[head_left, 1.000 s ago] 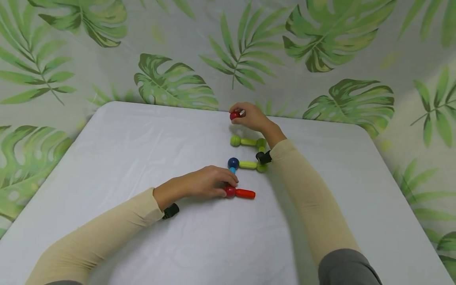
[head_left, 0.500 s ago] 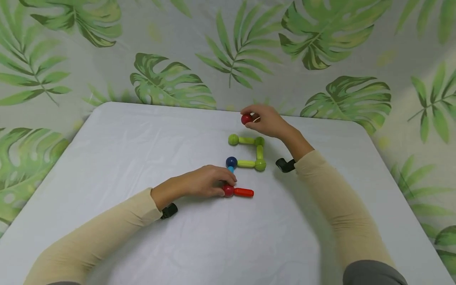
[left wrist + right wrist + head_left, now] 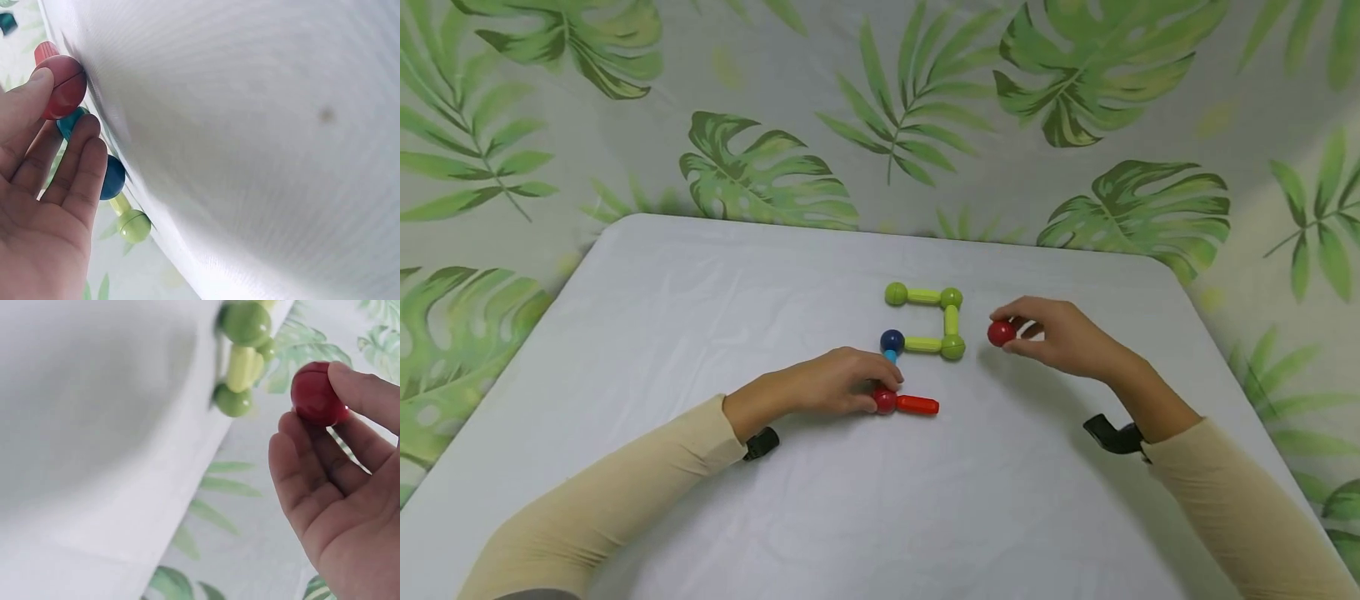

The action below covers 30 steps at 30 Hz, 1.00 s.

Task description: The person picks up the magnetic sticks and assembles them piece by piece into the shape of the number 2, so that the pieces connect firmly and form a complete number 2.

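Observation:
My left hand (image 3: 827, 382) grips a red ball (image 3: 885, 401) at the near end of a chain of toy balls and rods. A red rod (image 3: 917, 405) sticks out rightward from that ball. A light blue rod (image 3: 70, 125), partly hidden by the fingers, leads to a dark blue ball (image 3: 892, 342). From there, lime rods (image 3: 922, 343) and green balls (image 3: 952, 347) form a squared hook, open to the left. Right of the chain, my right hand (image 3: 1063, 337) pinches a separate red ball (image 3: 317, 394) between thumb and fingers, above the table.
The white-covered table (image 3: 820, 517) lies under the chain. Behind its far edge hangs a leaf-patterned cloth (image 3: 910, 117). A black wrist strap or camera mount (image 3: 1112, 433) shows below the right wrist, with another dark one (image 3: 762, 443) at the left wrist.
My right hand has carried its red ball from beyond the far green rod rightward and nearer, to the chain's right side. The left hand and the chain have stayed in place.

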### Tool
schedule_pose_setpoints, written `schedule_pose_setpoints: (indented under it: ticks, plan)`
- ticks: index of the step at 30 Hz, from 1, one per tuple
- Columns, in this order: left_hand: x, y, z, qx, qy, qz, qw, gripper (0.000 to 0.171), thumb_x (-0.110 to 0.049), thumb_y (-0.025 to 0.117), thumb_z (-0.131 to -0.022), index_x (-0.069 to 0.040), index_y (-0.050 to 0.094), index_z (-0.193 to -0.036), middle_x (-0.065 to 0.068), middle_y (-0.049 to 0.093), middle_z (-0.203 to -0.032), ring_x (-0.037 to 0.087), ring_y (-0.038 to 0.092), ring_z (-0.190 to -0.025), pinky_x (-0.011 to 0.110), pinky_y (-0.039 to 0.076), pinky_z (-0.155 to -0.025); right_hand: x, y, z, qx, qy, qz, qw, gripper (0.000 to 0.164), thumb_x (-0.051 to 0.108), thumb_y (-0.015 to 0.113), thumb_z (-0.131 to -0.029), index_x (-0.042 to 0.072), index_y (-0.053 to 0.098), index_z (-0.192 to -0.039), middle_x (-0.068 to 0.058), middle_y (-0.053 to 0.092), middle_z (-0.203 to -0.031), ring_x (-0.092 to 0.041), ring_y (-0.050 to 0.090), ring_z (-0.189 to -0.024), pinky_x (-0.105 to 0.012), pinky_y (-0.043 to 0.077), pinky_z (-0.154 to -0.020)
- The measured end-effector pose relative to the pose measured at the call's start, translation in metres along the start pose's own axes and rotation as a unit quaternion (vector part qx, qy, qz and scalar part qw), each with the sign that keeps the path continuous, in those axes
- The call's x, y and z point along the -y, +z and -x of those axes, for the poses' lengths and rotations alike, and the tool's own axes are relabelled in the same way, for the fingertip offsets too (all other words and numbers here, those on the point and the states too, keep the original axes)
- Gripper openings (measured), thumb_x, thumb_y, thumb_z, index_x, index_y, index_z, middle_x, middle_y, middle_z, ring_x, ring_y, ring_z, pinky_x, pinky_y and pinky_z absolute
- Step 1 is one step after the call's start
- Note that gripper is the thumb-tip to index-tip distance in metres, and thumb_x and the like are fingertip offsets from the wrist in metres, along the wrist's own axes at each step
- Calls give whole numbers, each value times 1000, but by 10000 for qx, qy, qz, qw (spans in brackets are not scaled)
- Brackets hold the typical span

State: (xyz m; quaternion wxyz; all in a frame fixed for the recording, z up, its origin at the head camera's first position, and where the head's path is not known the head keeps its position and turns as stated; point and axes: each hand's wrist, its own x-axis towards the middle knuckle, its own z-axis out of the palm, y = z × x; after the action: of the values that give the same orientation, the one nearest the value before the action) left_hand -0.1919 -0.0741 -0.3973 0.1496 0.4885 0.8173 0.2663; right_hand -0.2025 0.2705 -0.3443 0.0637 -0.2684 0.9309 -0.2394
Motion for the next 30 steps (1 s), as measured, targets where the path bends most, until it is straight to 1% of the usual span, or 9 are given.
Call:
schedule_pose_setpoints:
  ticks: [3,5,10,20,24,30]
  plan:
    - [-1,-1,0,-6,-63,-29,10000,30,-6,71,-89,-7,69,-119,7,66,-131,22,60,-124,37,48,-107,-7,7,23,49,109,-97,9999,41,5,75,-85,3,64,-125,-10,69,-117,-22,67,-100,-36,59,-85]
    - [-2,-2,1,-24,-98,-40,9999,30,-6,71,-89,-7,69,-118,7,66,-130,22,61,-123,37,49,-107,-11,11,33,42,157,-158,9997,40,5,75,-85,3,64,-124,-9,70,-117,-21,67,-99,-34,59,-84]
    - [-2,-2,2,-46,-80,-34,10000,29,-5,72,-88,-7,70,-116,6,67,-129,21,61,-121,37,49,-106,-17,18,47,-60,95,-286,9995,40,4,76,-84,4,65,-122,-8,70,-115,-22,68,-97,-31,59,-83]
    - [-2,-1,-1,12,-51,-150,9999,29,-7,71,-89,-8,69,-119,5,66,-130,20,60,-123,36,48,-108,-14,31,50,22,-97,-515,9986,38,4,76,-84,5,65,-120,-8,70,-113,-19,68,-96,-30,59,-82]
    - [-2,0,-2,9,-3,-164,9999,30,-8,70,-90,-7,69,-120,6,66,-130,21,60,-124,36,48,-108,-11,39,48,124,-146,-584,9981,37,5,76,-84,5,66,-120,-7,70,-114,-17,68,-95,-29,59,-81]
    - [-2,1,-2,-97,146,-196,9997,31,-6,70,-89,-5,68,-120,7,66,-130,22,60,-124,37,48,-108,-6,49,42,273,-196,-691,9970,37,5,76,-84,6,65,-120,-6,70,-115,-16,67,-96,-31,59,-81]
